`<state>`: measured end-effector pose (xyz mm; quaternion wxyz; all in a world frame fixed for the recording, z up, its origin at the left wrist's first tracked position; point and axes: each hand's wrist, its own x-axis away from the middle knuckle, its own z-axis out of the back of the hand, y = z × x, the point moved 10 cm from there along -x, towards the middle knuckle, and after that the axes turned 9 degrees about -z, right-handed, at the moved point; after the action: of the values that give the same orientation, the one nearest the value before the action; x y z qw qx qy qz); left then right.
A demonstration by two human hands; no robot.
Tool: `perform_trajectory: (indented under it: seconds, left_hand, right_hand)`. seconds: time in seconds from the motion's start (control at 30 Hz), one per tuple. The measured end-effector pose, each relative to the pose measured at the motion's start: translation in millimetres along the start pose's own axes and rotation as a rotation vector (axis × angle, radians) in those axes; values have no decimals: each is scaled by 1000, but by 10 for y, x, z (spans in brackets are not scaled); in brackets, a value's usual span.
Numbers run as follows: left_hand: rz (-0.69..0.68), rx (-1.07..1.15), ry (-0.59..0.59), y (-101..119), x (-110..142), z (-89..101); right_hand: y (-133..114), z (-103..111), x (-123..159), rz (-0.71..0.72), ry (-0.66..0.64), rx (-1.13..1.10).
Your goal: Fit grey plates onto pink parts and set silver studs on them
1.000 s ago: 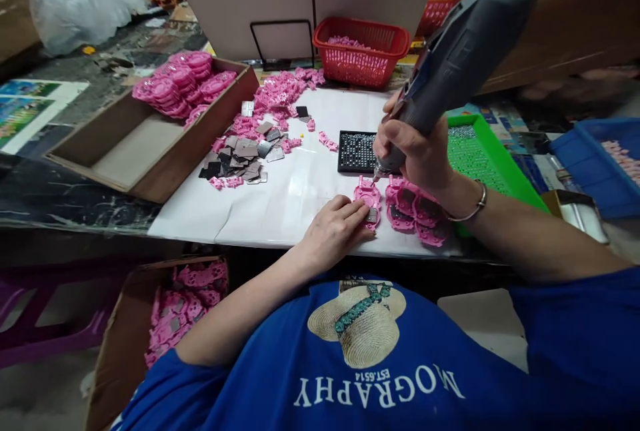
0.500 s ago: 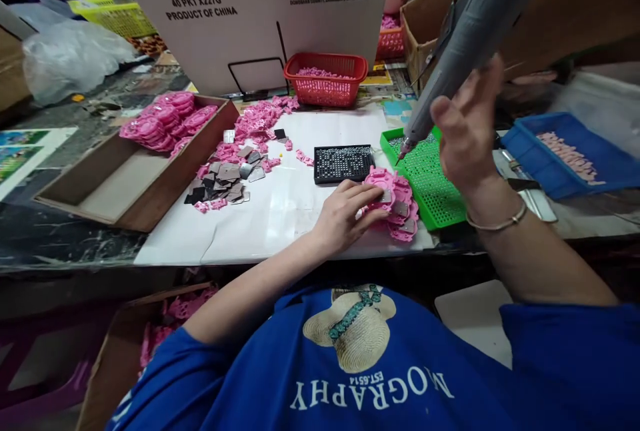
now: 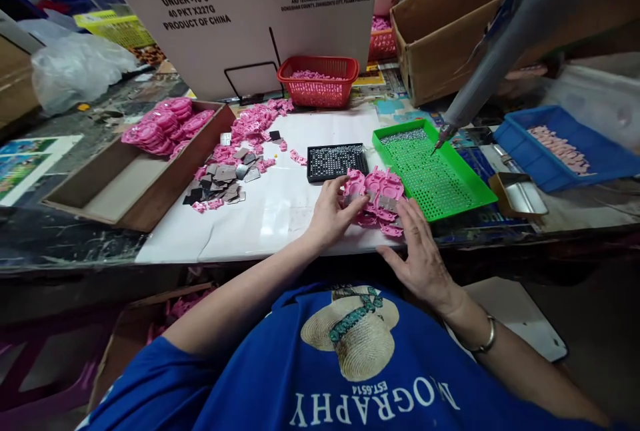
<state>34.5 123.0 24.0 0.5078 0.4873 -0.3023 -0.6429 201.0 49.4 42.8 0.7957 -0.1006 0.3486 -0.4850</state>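
Pink housings (image 3: 383, 181) lie in an overlapping cluster at the near edge of the bench (image 3: 107, 244), between the two hands. The cluster's long axis slants from far left to near right; ring-shaped recesses face up on the far pieces. The left hand (image 3: 330, 212) sits at the cluster's left edge, thumb laid over a piece, fingers bent—whether they grip cannot be told. The right hand (image 3: 425, 261) is released: fingers extended against the right edge, thumb spread away.

A creased white sheet (image 3: 265, 221) covers the bench here. A black tray (image 3: 333, 178) stands just beyond, a green tray (image 3: 450, 184) to the right—a grey driver (image 3: 483, 88) slants above it, tip down.

The housings are bright pink, with knobbly outlines and flat grey plates on several.
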Motion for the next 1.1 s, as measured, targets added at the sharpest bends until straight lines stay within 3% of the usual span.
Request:
perform_trajectory:
  seconds: [0.13,0.3,0.5,0.7,0.87,1.1]
  left_hand:
    - [181,155,5,-104,-5,-76]
    - [351,189,53,-121,38,-36]
    - [506,388,-54,-110,31,-197]
    - [517,487,-194,-40,41,-313]
    - [482,453,-51,-12,84,-204]
    - [477,751,-63,35,279,-268]
  right_hand:
    - [60,-66,-79,-30,43,24]
    - [52,-90,-88,-9,95,48]
    - [29,-75,-104,41,81,-4]
    - [-10,4,-62,71,138,-44]
    - [-89,-45,-41,99,113,-57]
    - [-267,-36,-81,152,131,-111]
